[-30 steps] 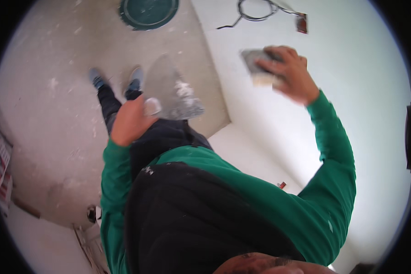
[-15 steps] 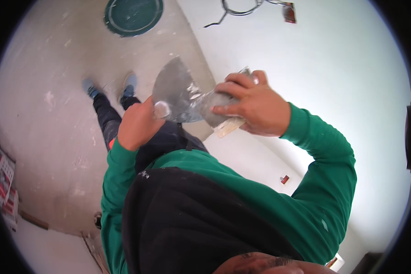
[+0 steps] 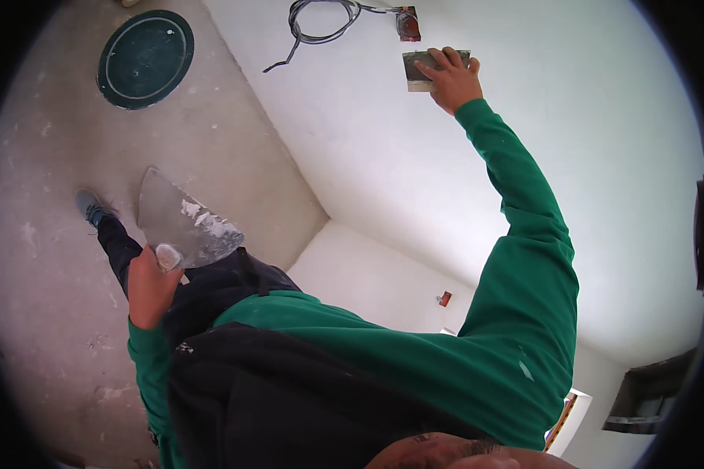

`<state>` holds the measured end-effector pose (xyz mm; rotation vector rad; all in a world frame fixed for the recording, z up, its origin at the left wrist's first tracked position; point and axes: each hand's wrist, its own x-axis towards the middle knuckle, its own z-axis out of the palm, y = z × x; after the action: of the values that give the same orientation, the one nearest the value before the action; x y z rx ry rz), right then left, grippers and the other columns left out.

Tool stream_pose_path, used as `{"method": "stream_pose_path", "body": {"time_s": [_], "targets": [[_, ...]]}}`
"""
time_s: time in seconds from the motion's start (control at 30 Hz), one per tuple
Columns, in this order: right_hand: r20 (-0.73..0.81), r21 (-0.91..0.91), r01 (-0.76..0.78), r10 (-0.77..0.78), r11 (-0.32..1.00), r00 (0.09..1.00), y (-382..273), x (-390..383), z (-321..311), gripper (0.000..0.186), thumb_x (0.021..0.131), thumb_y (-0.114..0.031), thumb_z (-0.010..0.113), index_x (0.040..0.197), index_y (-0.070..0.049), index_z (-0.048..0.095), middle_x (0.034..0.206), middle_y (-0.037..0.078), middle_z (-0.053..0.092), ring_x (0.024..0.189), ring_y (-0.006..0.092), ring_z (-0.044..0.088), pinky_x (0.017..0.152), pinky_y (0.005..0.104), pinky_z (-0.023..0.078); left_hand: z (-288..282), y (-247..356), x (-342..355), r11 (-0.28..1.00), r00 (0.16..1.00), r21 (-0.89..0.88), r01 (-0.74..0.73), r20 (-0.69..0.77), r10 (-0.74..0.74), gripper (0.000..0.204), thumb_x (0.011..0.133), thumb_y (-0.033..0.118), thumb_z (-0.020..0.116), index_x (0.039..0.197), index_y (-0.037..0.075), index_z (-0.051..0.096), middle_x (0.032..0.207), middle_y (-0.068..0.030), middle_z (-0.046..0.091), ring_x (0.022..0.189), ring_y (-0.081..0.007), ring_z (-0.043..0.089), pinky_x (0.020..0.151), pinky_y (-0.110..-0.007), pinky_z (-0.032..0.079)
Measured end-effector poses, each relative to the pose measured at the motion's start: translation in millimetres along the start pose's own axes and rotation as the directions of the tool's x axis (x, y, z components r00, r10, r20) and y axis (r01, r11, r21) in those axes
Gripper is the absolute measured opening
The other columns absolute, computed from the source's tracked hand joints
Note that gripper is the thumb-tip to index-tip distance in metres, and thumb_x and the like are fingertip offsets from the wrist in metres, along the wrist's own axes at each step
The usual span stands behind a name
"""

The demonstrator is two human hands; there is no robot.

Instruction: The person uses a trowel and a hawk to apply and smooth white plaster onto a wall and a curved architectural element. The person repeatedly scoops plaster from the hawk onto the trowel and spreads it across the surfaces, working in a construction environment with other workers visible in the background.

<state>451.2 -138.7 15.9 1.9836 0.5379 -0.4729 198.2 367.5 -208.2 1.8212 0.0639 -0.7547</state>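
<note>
My left hand (image 3: pixel 150 288) grips the round pale handle of a fan-shaped grey metal plate (image 3: pixel 172 223), held low by my legs, with white paste smeared near its right edge. My raised right hand (image 3: pixel 454 86) is closed on a rectangular scraper blade (image 3: pixel 414 70) with a pale edge, held at the white wall (image 3: pixel 594 164) a little below a red wall box (image 3: pixel 409 23). Whether the blade touches the wall I cannot tell. A coil of grey cable (image 3: pixel 321 19) hangs from that box.
A dark green round lid or tub (image 3: pixel 145 59) lies on the dusty concrete floor (image 3: pixel 55 164), beside the wall's foot. A smaller red box (image 3: pixel 444 299) is in the farther wall (image 3: pixel 368 266). A dark recessed opening (image 3: pixel 645 395) shows at lower right.
The two tools were brought together half a second ago. Now they are apart: my right hand has risen to the wall, and my left hand has moved down and left with the plate.
</note>
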Motion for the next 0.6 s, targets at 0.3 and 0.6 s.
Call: {"method": "stream_pose_path", "body": {"time_s": [0.3,0.6], "targets": [[-0.016,-0.071,-0.032,0.031,0.997,0.999,7.0,6.5,27.1,0.052,0.082,-0.012,0.061,0.130,-0.030,0.057,0.140,-0.001,0.043,0.133,0.0218,0.035,0.094,0.0579,0.031,9.9,-16.8,-4.0,0.999,0.998,-0.021,0.037,0.042,-0.036,0.034,0.069,0.002,0.067,0.101,-0.006,0.058,0.088,-0.0198,0.067,0.082,-0.0323,0.068,0.074,-0.038,0.051],[-0.052,-0.111,-0.060,0.054,0.992,0.997,7.7,12.3,28.1,0.050,0.085,-0.013,0.059,0.131,-0.031,0.056,0.140,-0.001,0.043,0.134,0.0215,0.034,0.095,0.0587,0.031,7.3,-5.6,-2.8,0.997,1.000,-0.079,0.023,-0.007,-0.024,0.028,0.067,0.005,0.071,0.088,-0.006,0.057,0.081,-0.0241,0.065,0.079,-0.0411,0.065,0.069,-0.042,0.051]]}}
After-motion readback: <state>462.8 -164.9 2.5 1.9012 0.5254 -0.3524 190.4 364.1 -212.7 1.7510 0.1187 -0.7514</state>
